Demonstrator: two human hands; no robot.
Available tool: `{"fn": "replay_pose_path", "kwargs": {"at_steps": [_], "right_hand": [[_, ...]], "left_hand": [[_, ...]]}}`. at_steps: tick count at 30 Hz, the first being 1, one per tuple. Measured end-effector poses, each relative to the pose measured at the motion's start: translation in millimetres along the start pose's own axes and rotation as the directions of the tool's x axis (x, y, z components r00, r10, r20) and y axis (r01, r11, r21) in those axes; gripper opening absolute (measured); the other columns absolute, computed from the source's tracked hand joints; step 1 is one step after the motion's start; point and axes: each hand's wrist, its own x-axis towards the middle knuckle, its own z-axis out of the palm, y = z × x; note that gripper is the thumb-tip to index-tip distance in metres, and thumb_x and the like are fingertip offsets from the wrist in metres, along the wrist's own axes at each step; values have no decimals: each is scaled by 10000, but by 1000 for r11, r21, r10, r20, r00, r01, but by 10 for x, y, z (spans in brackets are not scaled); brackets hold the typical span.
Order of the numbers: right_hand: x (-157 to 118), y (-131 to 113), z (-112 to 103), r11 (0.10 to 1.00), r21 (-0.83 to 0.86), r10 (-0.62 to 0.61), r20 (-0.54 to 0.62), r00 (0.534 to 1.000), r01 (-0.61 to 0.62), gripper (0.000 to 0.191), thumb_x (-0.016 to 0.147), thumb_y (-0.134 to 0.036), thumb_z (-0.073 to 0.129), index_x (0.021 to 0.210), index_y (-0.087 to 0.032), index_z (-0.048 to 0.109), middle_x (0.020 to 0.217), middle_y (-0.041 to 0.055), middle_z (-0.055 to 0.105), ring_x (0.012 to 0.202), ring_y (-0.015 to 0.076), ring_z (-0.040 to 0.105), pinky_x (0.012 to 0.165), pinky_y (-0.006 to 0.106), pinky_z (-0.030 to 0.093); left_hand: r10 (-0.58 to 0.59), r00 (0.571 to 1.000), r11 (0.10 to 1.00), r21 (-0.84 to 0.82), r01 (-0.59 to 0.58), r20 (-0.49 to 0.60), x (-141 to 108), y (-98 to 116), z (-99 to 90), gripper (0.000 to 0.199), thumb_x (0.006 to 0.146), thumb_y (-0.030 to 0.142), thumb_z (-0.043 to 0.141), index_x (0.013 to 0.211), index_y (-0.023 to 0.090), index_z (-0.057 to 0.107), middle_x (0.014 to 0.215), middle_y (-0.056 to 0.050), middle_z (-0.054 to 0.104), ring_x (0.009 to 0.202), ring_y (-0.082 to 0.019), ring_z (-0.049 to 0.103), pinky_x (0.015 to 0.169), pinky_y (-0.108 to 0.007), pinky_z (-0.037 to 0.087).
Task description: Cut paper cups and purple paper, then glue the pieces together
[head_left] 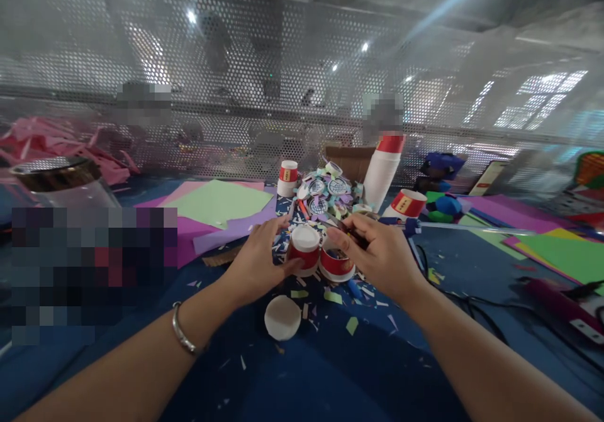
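Note:
My left hand is at the left side of a red and white paper cup. Its thumb lies against or just in front of the cup; its other fingers are spread apart from the thumb. Beside it stands a second red and white cup, open at the top, with something inside that I cannot make out. Over that cup, my right hand is closed on a dark-handled tool with a thin metal tip; its kind is mostly hidden by the fingers. A round white paper disc lies nearer to me.
Behind the cups rises a pile of decorated paper discs, beside a tilted stack of white cups. Coloured paper sheets lie left, more sheets right. Paper scraps dot the blue cloth. A black cable runs at right.

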Motion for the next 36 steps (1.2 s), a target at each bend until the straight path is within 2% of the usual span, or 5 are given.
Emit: {"fn": "replay_pose_path", "kwargs": {"at_steps": [9, 13, 20, 26, 36], "right_hand": [[-9, -3, 31, 1000, 20, 5, 7, 1000, -5, 329, 916, -465, 555, 723, -199, 530, 523, -51, 453, 456, 87, 393, 460, 232, 306], [-3, -24, 14, 1000, 25, 16, -15, 1000, -15, 333, 906, -473, 569, 725, -194, 555, 515, -52, 448, 440, 86, 387, 444, 237, 284], [12, 10, -2, 990, 113, 87, -32, 996, -83, 385, 909, -529, 540, 711, -198, 547, 541, -50, 419, 489, 102, 363, 478, 255, 288], [25, 24, -20, 987, 117, 113, -23, 993, -110, 381, 910, -534, 528, 728, -201, 552, 575, -36, 457, 521, 115, 399, 506, 267, 311], [107, 255, -4, 959, -230, 176, 28, 984, -165, 249, 823, -444, 624, 794, -203, 570, 637, 17, 593, 550, 169, 519, 508, 290, 340]], "left_hand": [[151, 988, 988, 29, -150, -32, 77, 87, 88, 578, 791, 325, 693, 1305, 193, 462, 1274, -129, 603, 1157, -323, 527, 992, -543, 401], [18, 993, 986, -160, -38, -120, 70, 141, -14, 593, 782, 288, 696, 1316, 210, 448, 1314, -127, 556, 1174, -294, 542, 980, -482, 445], [-237, 948, 842, -532, 92, -211, 31, 244, -198, 579, 746, 303, 739, 1249, 187, 477, 1141, -85, 600, 934, -195, 623, 804, -329, 536], [-268, 940, 836, -536, 119, -209, -27, 356, -187, 498, 785, 298, 710, 1225, 265, 481, 1081, -34, 608, 738, -144, 629, 617, -277, 552], [-186, 947, 852, -523, 21, -264, -12, 256, -169, 434, 801, 239, 664, 1201, 266, 497, 1202, -57, 589, 804, -155, 627, 664, -289, 532]]}}
